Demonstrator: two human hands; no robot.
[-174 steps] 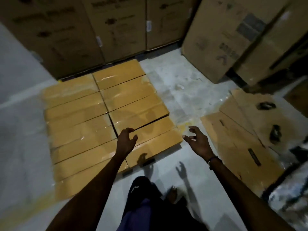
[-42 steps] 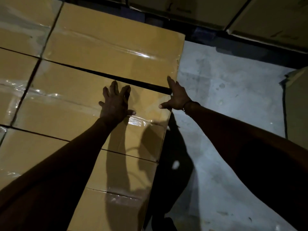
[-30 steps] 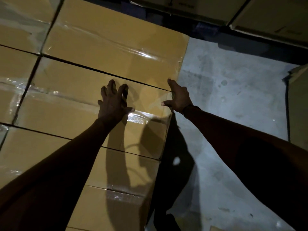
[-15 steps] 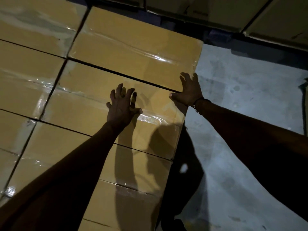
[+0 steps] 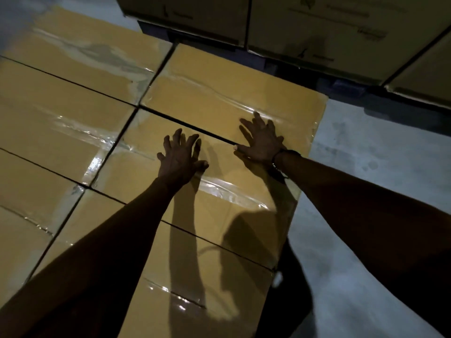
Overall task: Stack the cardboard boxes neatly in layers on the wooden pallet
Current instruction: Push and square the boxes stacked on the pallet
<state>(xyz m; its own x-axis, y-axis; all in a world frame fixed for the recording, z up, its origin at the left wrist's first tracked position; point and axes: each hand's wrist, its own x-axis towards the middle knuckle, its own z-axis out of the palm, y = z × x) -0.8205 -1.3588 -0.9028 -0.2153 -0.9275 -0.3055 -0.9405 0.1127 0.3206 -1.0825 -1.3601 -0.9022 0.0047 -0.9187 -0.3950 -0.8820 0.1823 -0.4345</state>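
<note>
**Hands flat on the top layer, squaring up the far-right boxes**

Now, starting at the left: the left column of boxes (image 5: 61, 113) lies flat and taped, edge to edge, thin dark seams between them, tape glinting. A long seam runs down the middle and splits it from the right column.

Across to the centre, the left hand (image 5: 179, 158) is spread flat, fingers straight and apart, pressing on the second box (image 5: 151, 167) of the right column, near its far edge. No grip on anything; it's an open palm on cardboard.

Next, the right hand (image 5: 261, 140), a band at the wrist, also flat with fingers fanned. It rests across the seam, fingers on the far box (image 5: 219, 93) and the heel on the second box. Again nothing clamped, just pressing.

Nearer the camera, another box (image 5: 195, 276) sits under the arms' shadows.

Further right, bare concrete floor (image 5: 366, 167), and at the top a row of bigger brown cartons (image 5: 317, 32) standing behind the stack.

How far along? My read: this layer looks laid and tight, and the hands seem to be checking or nudging the last seam shut. The pallet itself is hidden beneath the boxes, so I can't say how many layers sit below. What's left is probably further layers on top, if more boxes are to come.
</note>
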